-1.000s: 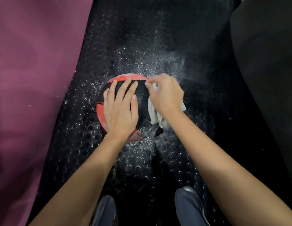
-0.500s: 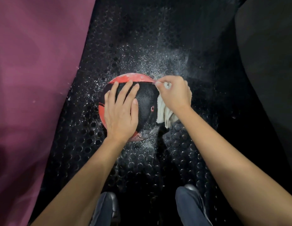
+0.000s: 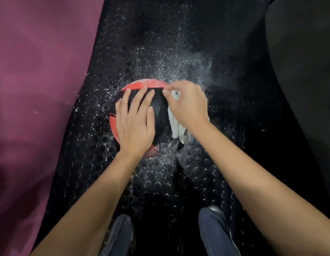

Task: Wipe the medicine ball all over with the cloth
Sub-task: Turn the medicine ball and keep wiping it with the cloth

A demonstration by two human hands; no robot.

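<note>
A red and black medicine ball sits on a black studded rubber floor mat in the middle of the head view. My left hand lies flat on top of the ball with straight fingers, covering its left part. My right hand grips a white cloth against the ball's right side; a bit of cloth shows between its fingers and the rest hangs below the palm. White dust speckles the mat around the ball.
A maroon padded surface borders the mat on the left. A dark surface rises at the right. My two legs in dark trousers stand at the bottom of the view.
My right hand with the cloth slid out along the ball's right side, then came back toward its upper right. My left hand stayed flat on the ball.
</note>
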